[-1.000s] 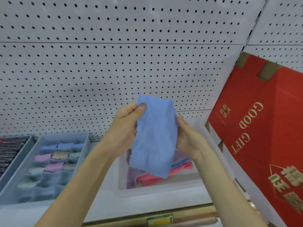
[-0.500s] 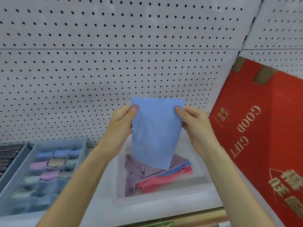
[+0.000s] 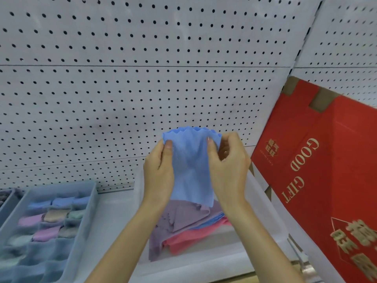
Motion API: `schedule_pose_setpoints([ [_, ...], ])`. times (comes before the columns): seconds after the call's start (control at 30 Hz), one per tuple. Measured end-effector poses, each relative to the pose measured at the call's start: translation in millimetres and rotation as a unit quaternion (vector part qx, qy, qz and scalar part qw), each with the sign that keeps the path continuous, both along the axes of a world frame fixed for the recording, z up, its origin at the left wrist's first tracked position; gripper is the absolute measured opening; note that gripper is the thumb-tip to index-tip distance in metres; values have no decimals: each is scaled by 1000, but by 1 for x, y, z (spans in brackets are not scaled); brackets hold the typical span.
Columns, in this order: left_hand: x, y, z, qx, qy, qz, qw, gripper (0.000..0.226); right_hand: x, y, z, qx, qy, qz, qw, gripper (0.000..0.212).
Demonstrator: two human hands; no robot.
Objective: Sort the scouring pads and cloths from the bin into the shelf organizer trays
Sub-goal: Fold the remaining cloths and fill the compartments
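Observation:
A light blue cloth [image 3: 190,170] hangs in the air above the clear plastic bin [image 3: 263,203]. My left hand [image 3: 158,172] pinches its upper left corner and my right hand [image 3: 227,166] pinches its upper right corner, the top edge bunched between them. Below, inside the bin, lie a purple cloth [image 3: 179,219], a blue one [image 3: 212,221] and a pink one [image 3: 195,237], stacked flat. To the left stands a grey-blue organizer tray [image 3: 89,211] with divided cells holding several rolled pastel cloths [image 3: 53,217].
A white pegboard wall [image 3: 142,88] rises behind the shelf. A large red cardboard box [image 3: 326,180] printed "GOOD GIFT" leans at the right, close to the bin. Another tray [image 3: 6,199] with dark items shows at the far left edge.
My hands have drawn closer together, so the cloth's top edge, stretched flat half a second ago, now bunches and ripples. A second ago the cloth was held folded narrower at its sides.

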State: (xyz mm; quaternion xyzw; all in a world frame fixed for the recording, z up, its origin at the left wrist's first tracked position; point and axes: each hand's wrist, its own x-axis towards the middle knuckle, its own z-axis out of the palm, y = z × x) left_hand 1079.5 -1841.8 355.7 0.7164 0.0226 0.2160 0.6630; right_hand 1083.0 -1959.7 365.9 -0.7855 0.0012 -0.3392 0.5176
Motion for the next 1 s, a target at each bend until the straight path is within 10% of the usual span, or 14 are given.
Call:
schedule_pose_setpoints([
  [0.37,12,5,-9,-86,46,-46,994,34,13,-8,0,82,88,101,988,29],
  [0.87,3,-21,-10,-118,95,-27,988,19,12,-13,-7,-43,16,15,999,19],
  [1.0,10,-15,-10,-90,72,8,993,52,17,-20,-12,-199,-41,-78,976,25],
])
